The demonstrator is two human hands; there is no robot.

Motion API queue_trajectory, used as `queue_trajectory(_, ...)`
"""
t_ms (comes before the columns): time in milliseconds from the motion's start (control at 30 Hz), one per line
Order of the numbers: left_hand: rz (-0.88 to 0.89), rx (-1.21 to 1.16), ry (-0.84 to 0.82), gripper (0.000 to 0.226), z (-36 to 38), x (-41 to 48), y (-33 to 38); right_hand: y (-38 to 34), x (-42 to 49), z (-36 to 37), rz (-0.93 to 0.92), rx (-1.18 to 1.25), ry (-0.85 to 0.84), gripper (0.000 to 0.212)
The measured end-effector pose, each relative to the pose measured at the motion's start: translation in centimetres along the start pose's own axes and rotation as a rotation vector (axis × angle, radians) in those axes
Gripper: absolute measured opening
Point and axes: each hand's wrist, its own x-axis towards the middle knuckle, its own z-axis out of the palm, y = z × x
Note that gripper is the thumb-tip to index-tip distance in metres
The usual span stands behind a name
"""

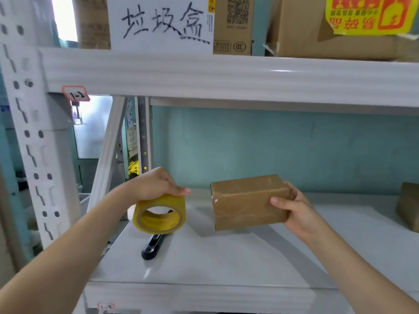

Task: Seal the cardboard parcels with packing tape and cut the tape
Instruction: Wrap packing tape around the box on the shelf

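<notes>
On the white metal shelf point(226, 257), a small cardboard parcel point(247, 202) sat right of centre, its brown faces glossy with tape already wrapped over them. The right hand point(292, 205) gripped its right end, thumb pressed on the near face and fingers curled round the far side; whether the parcel's base touched the shelf could not be told. Left of it and apart from it, a roll of yellow packing tape point(159, 214) stood on edge with its hole facing the camera. The left hand point(156, 184) lay over the top of the roll, fingers bent down round its outer band. A black tool handle point(153, 245) lay on the shelf just below the roll, its far end hidden behind it. A second brown parcel point(409, 205) showed at the right edge. Behind was a teal wall point(272, 143). Above, the upper shelf beam point(226, 75) carried cartons point(317, 30) and a handwritten white sign point(161, 23).
</notes>
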Motion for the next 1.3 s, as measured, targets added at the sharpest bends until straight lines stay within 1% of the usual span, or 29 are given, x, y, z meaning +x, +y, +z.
queue_trajectory(133, -0.072, 0.090, -0.046, 0.059, 1.2, 0.1, -1.1, 1.4, -0.7, -0.4, 0.080, -0.060, -0.031, 0.046)
queue_trajectory(233, -0.115, 0.193, -0.061, 0.063, 1.8, 0.5, -0.8, 2.5, -1.2, -1.0, 0.177, -0.119, -0.046, 0.055)
queue_trajectory(333, -0.153, 0.433, -0.071, 0.063, 2.5, 0.9, 0.5, 2.4, -1.5, -1.7, 0.267, -0.234, -0.083, 0.066)
queue_trajectory(400, -0.183, 0.620, -0.082, 0.062, 3.6, 1.2, 1.4, 1.9, -1.6, -2.1, 0.303, -0.328, -0.113, 0.066)
queue_trajectory(467, -0.183, 0.725, -0.104, 0.061, 5.1, 1.4, 2.3, 1.3, -1.7, -2.3, 0.334, -0.424, -0.146, 0.067)
queue_trajectory(500, -0.169, 0.748, -0.111, 0.060, 5.8, 1.6, 2.7, 1.0, -1.8, -2.3, 0.352, -0.486, -0.173, 0.073)
queue_trajectory(533, -0.148, 0.764, -0.110, 0.058, 6.3, 1.8, 3.0, 0.6, -1.8, -2.2, 0.368, -0.575, -0.211, 0.082)
queue_trajectory(600, -0.113, 0.797, -0.088, 0.056, 6.9, 2.1, 3.6, -0.4, -1.6, -1.6, 0.367, -0.842, -0.302, 0.101)
queue_trajectory(667, -0.103, 0.828, -0.066, 0.056, 7.0, 2.2, 3.7, -1.6, -1.1, -1.0, 0.282, -1.124, -0.358, 0.114)
queue_trajectory(733, -0.104, 0.848, -0.059, 0.057, 6.9, 2.2, 3.7, -2.2, -1.1, -0.1, 0.125, -1.407, -0.383, 0.111)
queue_trajectory(767, -0.105, 0.851, -0.063, 0.057, 6.9, 2.1, 3.7, -2.3, -1.2, 0.5, 0.078, -1.531, -0.405, 0.108)
queue_trajectory(800, -0.106, 0.852, -0.065, 0.056, 7.0, 2.1, 3.7, -2.2, -1.3, 1.0, 0.064, -1.644, -0.440, 0.107)
queue_trajectory(867, -0.095, 0.857, -0.054, 0.055, 7.1, 2.0, 3.8, -1.3, -1.7, 2.1, 0.069, -1.849, -0.498, 0.114)
queue_trajectory(900, -0.087, 0.861, -0.045, 0.055, 7.3, 1.9, 3.9, -0.9, -2.0, 2.6, 0.052, -1.908, -0.505, 0.116)
queue_trajectory(967, -0.076, 0.868, -0.027, 0.054, 7.4, 1.7, 4.0, -0.3, -2.1, 4.0, -0.019, -1.898, -0.499, 0.116)
queue_trajectory(1033, -0.079, 0.864, -0.020, 0.053, 7.3, 1.6, 4.0, 0.0, -2.0, 5.6, -0.067, -1.853, -0.533, 0.115)
queue_trajectory(1100, -0.083, 0.861, -0.015, 0.053, 7.3, 1.4, 4.0, 0.2, -1.7, 6.8, -0.119, -1.859, -0.553, 0.114)
queue_trajectory(1200, -0.080, 0.867, 0.001, 0.055, 7.3, 1.4, 4.0, 0.4, -1.6, 8.4, -0.211, -1.782, -0.557, 0.104)
queue_trajectory(1233, -0.079, 0.870, 0.005, 0.055, 7.3, 1.3, 3.9, 0.6, -1.7, 9.0, -0.223, -1.749, -0.575, 0.100)
queue_trajectory(1300, -0.073, 0.885, 0.002, 0.053, 7.3, 1.2, 3.9, 1.1, -1.9, 9.9, -0.232, -1.722, -0.595, 0.101)
